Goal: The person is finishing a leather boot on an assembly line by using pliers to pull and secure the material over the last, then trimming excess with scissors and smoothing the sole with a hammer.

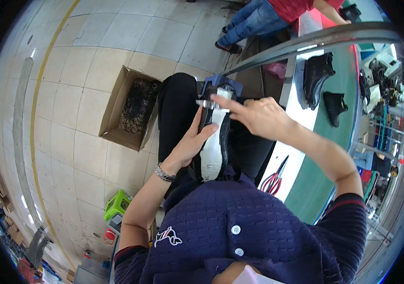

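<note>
Beside a green tabletop [311, 184], the left grip [191, 143] grasps a white-soled shoe [213, 154]; the right grip [256, 116] clasps a metal tool [205, 103] over it.

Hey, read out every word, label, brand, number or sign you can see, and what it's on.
No text is clearly legible.
White underside of the shoe: faint marks near its lower end, too small to read.
Dark blue shirt: a white emblem, no readable letters.

Rail [339, 34] beyond shoe [213, 149], room over carton [113, 111]
</note>
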Tool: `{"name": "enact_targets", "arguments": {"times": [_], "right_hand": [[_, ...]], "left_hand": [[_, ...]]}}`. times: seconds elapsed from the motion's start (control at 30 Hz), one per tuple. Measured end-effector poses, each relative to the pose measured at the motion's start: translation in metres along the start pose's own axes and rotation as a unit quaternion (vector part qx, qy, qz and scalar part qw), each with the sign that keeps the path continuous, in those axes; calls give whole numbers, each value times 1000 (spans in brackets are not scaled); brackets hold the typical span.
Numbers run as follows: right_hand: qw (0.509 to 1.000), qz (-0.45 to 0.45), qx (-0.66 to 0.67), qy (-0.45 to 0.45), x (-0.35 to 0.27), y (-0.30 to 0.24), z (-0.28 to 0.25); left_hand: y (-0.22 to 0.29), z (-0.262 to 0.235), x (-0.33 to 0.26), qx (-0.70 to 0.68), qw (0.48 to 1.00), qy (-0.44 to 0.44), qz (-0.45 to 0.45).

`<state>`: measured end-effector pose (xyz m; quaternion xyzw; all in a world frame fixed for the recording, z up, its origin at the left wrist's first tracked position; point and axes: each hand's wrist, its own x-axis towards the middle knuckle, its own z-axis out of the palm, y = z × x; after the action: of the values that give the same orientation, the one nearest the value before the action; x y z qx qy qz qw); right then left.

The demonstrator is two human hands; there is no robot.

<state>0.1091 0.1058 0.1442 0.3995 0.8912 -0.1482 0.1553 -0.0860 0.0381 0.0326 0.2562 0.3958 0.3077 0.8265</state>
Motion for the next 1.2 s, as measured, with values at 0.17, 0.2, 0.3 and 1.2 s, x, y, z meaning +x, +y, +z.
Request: {"name": "enact_targets", "arguments": {"times": [0.17, 0.2, 0.3, 1.2], "right_hand": [[992, -58, 69, 86, -12, -14, 18], [999, -5, 45, 17, -13, -11, 28], [999, -21, 2, -42, -10, -22, 3], [991, -16, 129, 10, -46, -70, 22]], "left_hand": [[1, -5, -1, -11, 999, -47, -2], [5, -2, -3, -14, 998, -58, -4], [1, -9, -7, -21, 999, -45, -20], [-46, -12, -46, 19, 1000, 4, -9]]}}
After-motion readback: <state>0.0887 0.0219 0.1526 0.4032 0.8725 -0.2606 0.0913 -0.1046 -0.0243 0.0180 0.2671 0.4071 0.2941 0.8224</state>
